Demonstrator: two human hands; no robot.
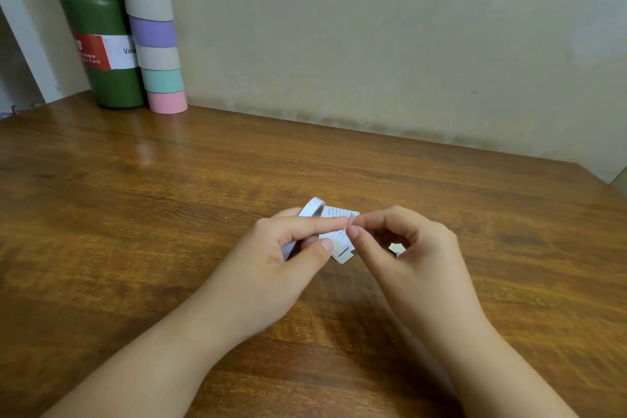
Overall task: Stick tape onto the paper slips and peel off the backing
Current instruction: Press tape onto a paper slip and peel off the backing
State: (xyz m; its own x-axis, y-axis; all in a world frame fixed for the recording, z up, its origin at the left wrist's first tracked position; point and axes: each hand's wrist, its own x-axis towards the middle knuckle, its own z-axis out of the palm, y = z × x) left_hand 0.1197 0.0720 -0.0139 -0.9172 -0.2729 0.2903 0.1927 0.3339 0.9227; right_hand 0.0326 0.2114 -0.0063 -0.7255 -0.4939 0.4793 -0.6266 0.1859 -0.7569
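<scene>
A white roll of tape [314,208] is held in my left hand [288,254], with fingers and thumb curled round it above the table's middle. Printed paper slips [340,241] lie stacked under and between both hands, partly hidden. My right hand [403,248] pinches a small bit of tape end or backing [351,221] between thumb and forefinger, right at my left forefinger's tip. Whether it is tape or backing is too small to tell. A small pale scrap [397,249] shows under my right palm.
A green flask [101,44] with a red and white label stands at the back left of the wooden table [169,197]. Beside it rises a tall stack of coloured tape rolls [154,30]. A wall runs along the table's far edge.
</scene>
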